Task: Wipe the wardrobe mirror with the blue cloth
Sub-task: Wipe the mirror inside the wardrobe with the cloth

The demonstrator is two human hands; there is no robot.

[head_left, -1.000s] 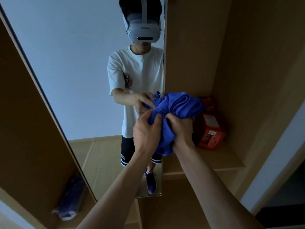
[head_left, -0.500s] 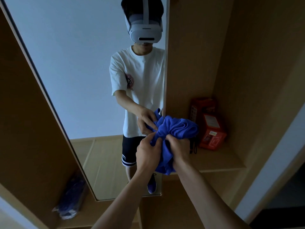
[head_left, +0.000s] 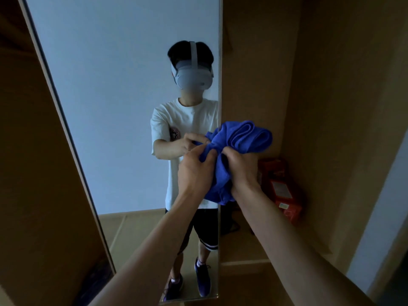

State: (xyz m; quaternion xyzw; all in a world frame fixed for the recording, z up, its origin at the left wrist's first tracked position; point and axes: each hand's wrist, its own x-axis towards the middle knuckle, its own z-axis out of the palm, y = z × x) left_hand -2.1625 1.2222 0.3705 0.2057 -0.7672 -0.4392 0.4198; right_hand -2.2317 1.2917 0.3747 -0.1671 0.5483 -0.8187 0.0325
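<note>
Both the left hand (head_left: 195, 171) and the right hand (head_left: 239, 168) were clamped on the bunched cloth (head_left: 240, 140), held near the right edge of the mirror (head_left: 123, 107). Bunched so tightly, the cloth could wipe only a small patch and leave streaks, or its hanging end could slip loose.

The tall frameless wardrobe mirror (head_left: 123, 107) runs off the top edge. The right forearm hides part of the red cardboard box (head_left: 280, 186), whose label print is too blurred to read.
</note>
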